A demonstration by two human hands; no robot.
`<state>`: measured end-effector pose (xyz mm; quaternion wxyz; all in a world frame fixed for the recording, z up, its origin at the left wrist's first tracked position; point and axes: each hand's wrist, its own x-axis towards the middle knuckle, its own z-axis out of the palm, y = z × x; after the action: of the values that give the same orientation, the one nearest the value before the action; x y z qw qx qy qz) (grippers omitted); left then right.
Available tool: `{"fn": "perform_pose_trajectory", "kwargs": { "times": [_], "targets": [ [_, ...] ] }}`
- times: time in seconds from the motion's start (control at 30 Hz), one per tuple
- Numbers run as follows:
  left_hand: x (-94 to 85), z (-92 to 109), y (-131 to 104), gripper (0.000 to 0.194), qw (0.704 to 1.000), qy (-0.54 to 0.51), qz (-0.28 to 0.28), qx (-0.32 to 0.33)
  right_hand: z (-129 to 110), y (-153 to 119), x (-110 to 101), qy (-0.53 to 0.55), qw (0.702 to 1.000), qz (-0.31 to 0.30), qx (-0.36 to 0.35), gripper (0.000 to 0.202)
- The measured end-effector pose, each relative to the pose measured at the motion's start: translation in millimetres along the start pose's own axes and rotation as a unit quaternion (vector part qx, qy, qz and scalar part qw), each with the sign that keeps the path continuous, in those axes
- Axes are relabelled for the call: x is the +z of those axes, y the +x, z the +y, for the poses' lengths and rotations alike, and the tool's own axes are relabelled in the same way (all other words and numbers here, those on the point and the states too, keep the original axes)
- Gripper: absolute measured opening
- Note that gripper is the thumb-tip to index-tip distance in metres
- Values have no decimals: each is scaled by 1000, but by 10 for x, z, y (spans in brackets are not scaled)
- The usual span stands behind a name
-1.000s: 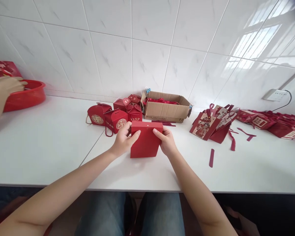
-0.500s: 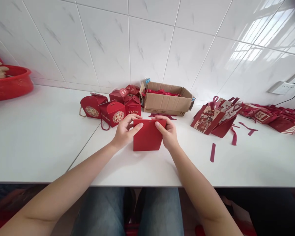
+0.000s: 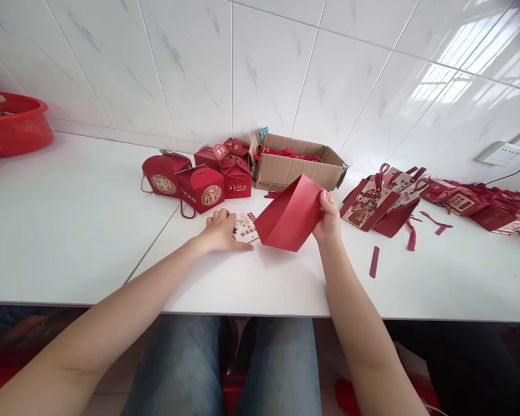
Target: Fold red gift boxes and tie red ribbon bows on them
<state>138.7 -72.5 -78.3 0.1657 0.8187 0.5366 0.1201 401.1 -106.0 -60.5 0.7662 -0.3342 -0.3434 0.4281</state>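
My right hand (image 3: 328,216) grips a plain red folded paper box (image 3: 291,216) by its upper right edge, holding it tilted above the table. Its lower left side shows a fold. Beside it, my left hand (image 3: 222,231) touches a white printed card (image 3: 245,227) lying on the table, fingers on its left edge and thumb stretched out below it. The red box overlaps the card's right end, so that part is hidden.
Red gift boxes (image 3: 201,188) stand at back left beside a cardboard box (image 3: 292,169) of red ribbons. Right are printed bags (image 3: 366,205), a loose strip (image 3: 374,262) and more red packages (image 3: 498,211). A red basin (image 3: 17,130) sits far left.
My left hand has let go of the red box and moved down left to a white card, now visible. My right hand has moved right with the box, which is now tilted.
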Motion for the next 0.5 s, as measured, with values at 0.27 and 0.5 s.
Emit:
{"fn": "perform_pose_trajectory", "kwargs": {
  "times": [0.27,0.5],
  "targets": [
    [-270,-30,-145,101,988,-106,-48,102,-99,48,-68,86,989,94,-69,20],
    [-843,40,-344,93,892,-278,-214,286,-108,46,-10,32,977,171,-121,26]
  ]
}}
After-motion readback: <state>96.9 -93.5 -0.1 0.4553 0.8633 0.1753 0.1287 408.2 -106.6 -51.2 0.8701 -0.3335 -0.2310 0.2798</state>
